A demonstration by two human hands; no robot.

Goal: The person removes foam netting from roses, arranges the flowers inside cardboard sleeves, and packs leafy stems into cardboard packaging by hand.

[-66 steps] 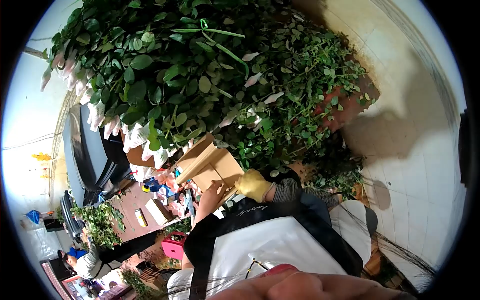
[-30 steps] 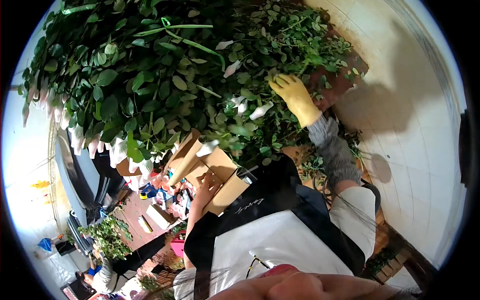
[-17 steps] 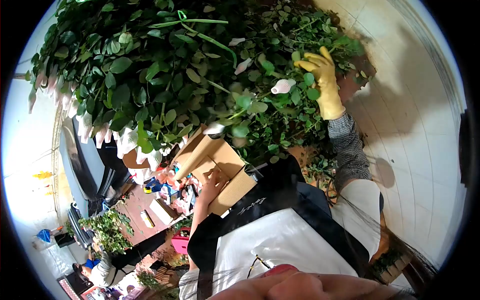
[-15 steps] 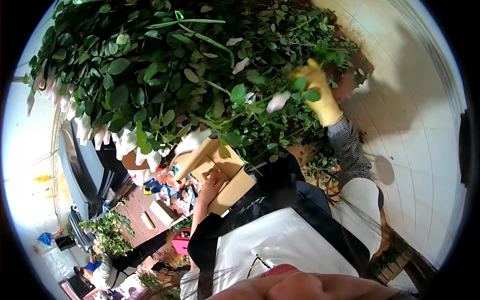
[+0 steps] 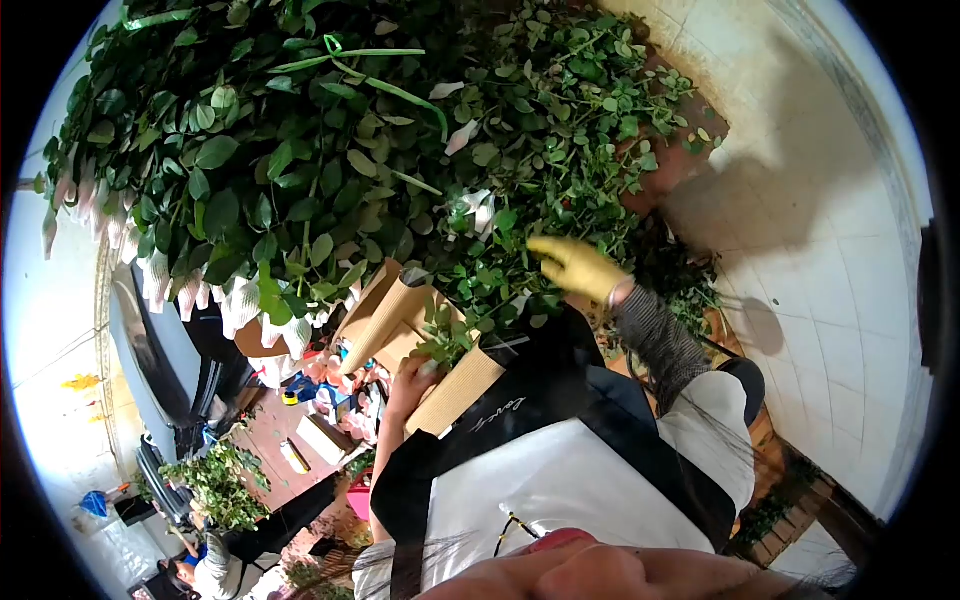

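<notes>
My left hand, bare, is closed around a leafy rose stem at the corrugated cardboard. The rose's head is mostly hidden by my fingers. The cardboard is folded, and one flap stands up beside the leaves. My right hand, in a yellow glove, hovers over the foliage with its fingers stretched out and nothing visible in them. Beyond both hands lies a big heap of roses, with many heads in pale net sleeves along its left edge.
Loose net sleeves and a green tie lie on the heap. Pink pieces, a tape roll and a yellow-and-white cutter sit on the reddish table. Another person is at lower left, beside more foliage.
My right hand has moved down and left from the far right of the heap, without the rose it carried. That rose now shows at the cardboard, where my left hand has closed on it.
</notes>
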